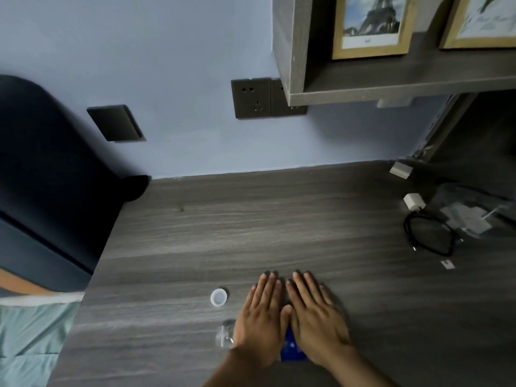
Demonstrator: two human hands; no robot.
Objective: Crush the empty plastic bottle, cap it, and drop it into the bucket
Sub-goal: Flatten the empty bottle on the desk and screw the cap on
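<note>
A clear plastic bottle [224, 333] with a blue label lies on its side on the grey wooden desk [251, 219], its neck pointing left. Both palms lie flat on top of it. My left hand [262, 317] covers the part near the neck, and my right hand [315, 319] covers the body, with the label showing between them. The fingers of both hands are stretched out, pointing away from me. A white bottle cap [219, 297] sits open side up on the desk, just left of my left hand. No bucket is in view.
A black cable [427, 233], a white charger [414, 201] and a clear plastic bag [469, 216] lie at the desk's right. A shelf [391, 88] with framed pictures hangs above. A dark chair [42, 177] and a bed stand at the left edge.
</note>
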